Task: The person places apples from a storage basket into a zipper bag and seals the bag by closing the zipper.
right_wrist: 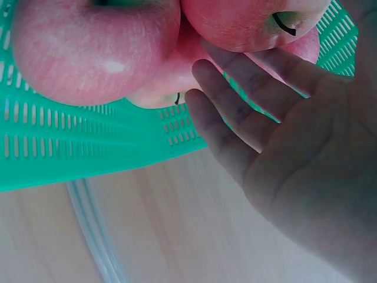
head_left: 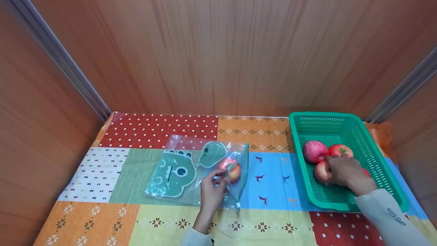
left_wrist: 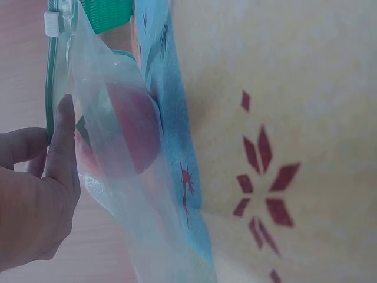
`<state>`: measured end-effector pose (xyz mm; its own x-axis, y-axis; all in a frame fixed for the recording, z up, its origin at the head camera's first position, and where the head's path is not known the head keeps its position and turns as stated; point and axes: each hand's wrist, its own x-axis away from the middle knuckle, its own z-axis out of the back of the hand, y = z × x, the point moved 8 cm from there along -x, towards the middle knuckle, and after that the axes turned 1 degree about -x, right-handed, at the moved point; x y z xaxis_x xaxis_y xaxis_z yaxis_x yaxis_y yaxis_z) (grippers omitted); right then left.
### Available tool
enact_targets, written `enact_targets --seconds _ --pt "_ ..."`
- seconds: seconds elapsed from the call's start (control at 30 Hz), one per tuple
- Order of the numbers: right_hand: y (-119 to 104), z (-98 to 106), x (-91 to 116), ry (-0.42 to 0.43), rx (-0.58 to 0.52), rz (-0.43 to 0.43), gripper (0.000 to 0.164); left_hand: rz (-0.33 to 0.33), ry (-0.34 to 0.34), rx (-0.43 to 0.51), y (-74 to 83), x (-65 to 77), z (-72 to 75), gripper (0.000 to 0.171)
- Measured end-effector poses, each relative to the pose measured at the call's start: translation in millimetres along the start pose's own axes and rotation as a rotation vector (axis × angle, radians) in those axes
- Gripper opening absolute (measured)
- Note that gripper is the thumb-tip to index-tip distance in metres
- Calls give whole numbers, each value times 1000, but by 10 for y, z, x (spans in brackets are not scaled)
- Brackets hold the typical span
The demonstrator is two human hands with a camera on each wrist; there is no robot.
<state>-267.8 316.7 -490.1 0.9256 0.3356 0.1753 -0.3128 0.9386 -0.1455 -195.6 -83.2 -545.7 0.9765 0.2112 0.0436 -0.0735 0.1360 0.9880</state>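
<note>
In the green basket (head_left: 333, 206), the right fingers (right_wrist: 253, 79), loosely spread, touch apples (head_left: 315, 151) — the left fingers (left_wrist: 60, 144) pinch the clear bag (head_left: 197, 171)

Patchwork cloth (head_left: 273, 186) lies below; a wood-grain panel (head_left: 218, 61) stands behind.

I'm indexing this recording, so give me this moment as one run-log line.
left hand: holding zip bag | right hand: at apples in green basket | inside bag: apple

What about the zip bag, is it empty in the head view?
No, at least one apple shows through the clear plastic of the zip bag, beside the left hand.
</note>
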Motion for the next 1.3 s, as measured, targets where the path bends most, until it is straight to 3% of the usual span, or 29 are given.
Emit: enact_targets --seconds 0.6,1.3 --pt "-34 188 165 108 -117 18 61 -11 -5 -16 -12 -3 5 23" --pt "-268 551 361 296 -63 26 81 12 -5 -19 -35 -5 3 23"
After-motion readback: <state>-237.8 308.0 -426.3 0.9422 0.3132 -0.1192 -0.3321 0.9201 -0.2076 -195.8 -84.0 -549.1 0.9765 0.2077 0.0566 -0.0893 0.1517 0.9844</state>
